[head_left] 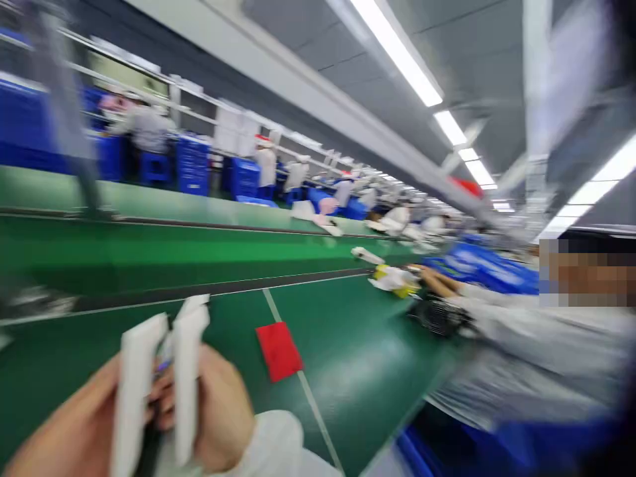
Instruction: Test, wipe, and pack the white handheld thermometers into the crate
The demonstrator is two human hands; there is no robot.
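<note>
At the lower left, my left hand point(97, 404) is closed on a long white plastic piece point(136, 391). My right hand point(223, 404) grips a second long white plastic piece point(186, 384), which stands side by side with the first, a narrow gap between them. Bent fingers and something dark show in that gap, too blurred to name. Both pieces are held upright over the green work surface point(233, 344). To the right of my right hand, a flat red square point(279, 351) lies on the surface across a pale line.
A co-worker in a white sleeve point(521, 331) works at the right, hands at a yellow and white item point(395, 279). A black object point(440, 315) sits beside them. Beyond runs a bright green conveyor point(199, 255); a grey post point(69, 112) rises at the left.
</note>
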